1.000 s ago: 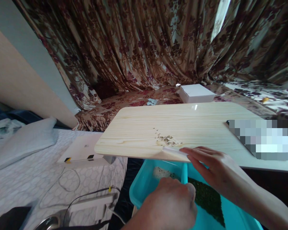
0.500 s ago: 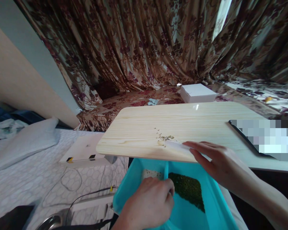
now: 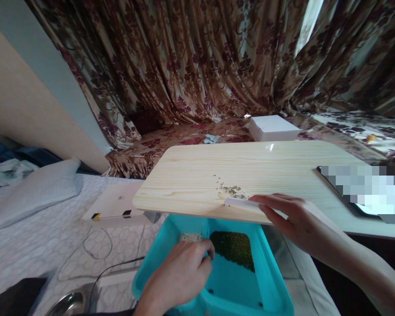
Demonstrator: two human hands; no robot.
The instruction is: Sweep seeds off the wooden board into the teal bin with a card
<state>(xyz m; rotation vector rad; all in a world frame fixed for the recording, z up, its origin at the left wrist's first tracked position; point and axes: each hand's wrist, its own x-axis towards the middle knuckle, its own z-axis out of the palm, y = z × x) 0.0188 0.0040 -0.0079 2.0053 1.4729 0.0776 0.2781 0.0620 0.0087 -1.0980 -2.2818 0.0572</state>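
My right hand (image 3: 294, 215) holds a thin white flat strip (image 3: 242, 203) by its end, its edge against the light wooden tabletop (image 3: 184, 171). Small greenish-brown grains (image 3: 233, 190) lie scattered just beyond the strip. Below the table's front edge is a turquoise divided tub (image 3: 266, 281). Over its middle divider, my left hand (image 3: 184, 270) is closed with curled fingers, gripping the tub there. One compartment holds a heap of green grains (image 3: 233, 248), with a few dark bits on its floor. Pale grains (image 3: 191, 237) show in the other, partly hidden behind my left hand.
A tablet-like device (image 3: 355, 188), its screen blurred out, lies on the table's right. A white box (image 3: 274, 127) stands behind the table. Left are a bed with a pillow (image 3: 49, 188), a pale case (image 3: 115, 202), cables and a metal bowl (image 3: 69, 303).
The tub has shifted left together with my left hand. My right hand has drawn the white strip slightly toward the table's front edge, leaving the grains behind it.
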